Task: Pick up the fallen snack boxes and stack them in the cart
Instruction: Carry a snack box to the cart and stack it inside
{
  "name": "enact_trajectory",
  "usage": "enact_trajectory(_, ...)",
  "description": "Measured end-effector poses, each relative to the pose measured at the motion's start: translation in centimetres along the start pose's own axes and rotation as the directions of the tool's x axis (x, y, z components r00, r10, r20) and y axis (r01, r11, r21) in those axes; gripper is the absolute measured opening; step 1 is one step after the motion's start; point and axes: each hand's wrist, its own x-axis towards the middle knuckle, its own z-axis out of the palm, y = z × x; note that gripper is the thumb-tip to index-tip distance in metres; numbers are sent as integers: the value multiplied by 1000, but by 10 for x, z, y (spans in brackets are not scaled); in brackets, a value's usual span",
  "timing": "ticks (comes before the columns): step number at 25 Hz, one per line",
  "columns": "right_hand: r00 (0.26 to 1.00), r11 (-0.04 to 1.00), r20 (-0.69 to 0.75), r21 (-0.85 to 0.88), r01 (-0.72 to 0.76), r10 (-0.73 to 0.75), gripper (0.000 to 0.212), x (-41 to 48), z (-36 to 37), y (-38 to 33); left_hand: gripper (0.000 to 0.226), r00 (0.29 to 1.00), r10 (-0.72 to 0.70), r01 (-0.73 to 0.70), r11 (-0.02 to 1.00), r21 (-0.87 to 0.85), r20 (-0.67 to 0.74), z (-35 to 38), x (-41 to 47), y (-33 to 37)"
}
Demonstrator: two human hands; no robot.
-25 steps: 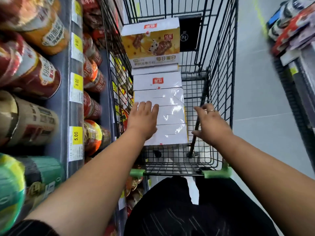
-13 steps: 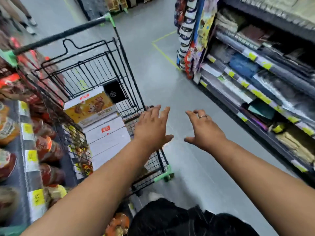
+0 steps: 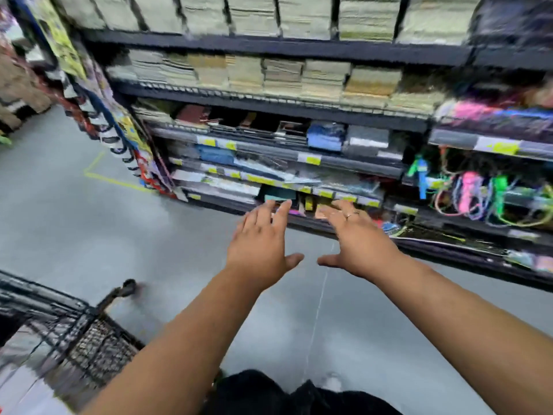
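Both hands reach forward empty, palms down, fingers spread: left hand, right hand. Bare floor lies open below and left of the fingers. The shelf edge sits just beyond the fingertips. The cart corner is well back-left; no fallen boxes show.

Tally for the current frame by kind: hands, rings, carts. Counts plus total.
Hands: 2 (left hand, right hand), both open and holding nothing
Rings: 1 (ring on the right hand)
Carts: 1 (cart, lower left, blurred)
Total: 4
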Motion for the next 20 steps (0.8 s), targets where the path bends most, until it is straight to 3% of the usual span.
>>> enact_trajectory(5, 958, 955, -82, 133, -263, 276, 105, -20, -29, 99, 99, 964, 253, -257, 966, 35, 84, 4, 77, 78)
enact_trajectory(9, 879, 873, -106, 220, -435, 464, 103, -38, -43, 156, 100, 876, 478, -479, 878, 8, 72, 10, 147, 139)
enact_trajectory(14, 630, 642, -154, 319, -697, 761, 105, -83, -57, 224, 102, 612, 784, -785, 618, -46, 100, 21, 218, 248)
enact_trajectory(20, 280, 299, -111, 470, -831, 954, 105, -179, -43, 262, 106, 256, 961, -963, 263, -58, 100, 34, 224, 405)
